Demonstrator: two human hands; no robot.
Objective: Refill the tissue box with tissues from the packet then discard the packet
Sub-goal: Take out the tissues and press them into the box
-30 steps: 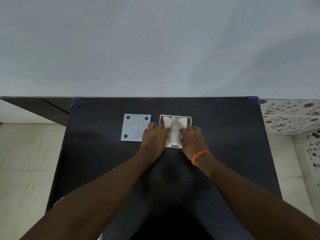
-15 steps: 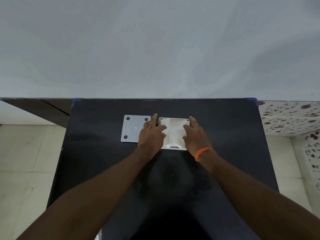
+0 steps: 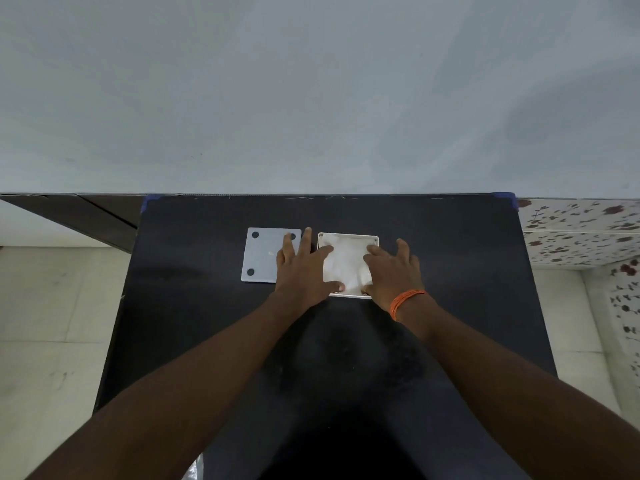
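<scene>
A square white tissue box (image 3: pixel 348 235) stands open on the black table (image 3: pixel 450 271), near the far middle. White tissues (image 3: pixel 346 261) fill it and lie nearly flat. My left hand (image 3: pixel 301 271) rests on the box's left side, fingers spread, with thumb and forefinger on the tissues. On the box's right side my right hand (image 3: pixel 393 271), with an orange thread at the wrist, presses the tissues in the same way. Neither hand grips anything. The box's grey-white square lid (image 3: pixel 259 258), with dark round pads at its corners, lies flat just left of the box, partly under my left fingers.
The table ends at a grey wall at the back. Pale floor tiles lie on both sides, and patterned tiles at the right. A small shiny pale scrap (image 3: pixel 194 469) shows at the table's near left edge; I cannot tell what it is.
The bunched tissues, held upright in the box a second ago, now lie pushed down and flat. Both hands have spread their fingers and shifted outward to the box's sides.
</scene>
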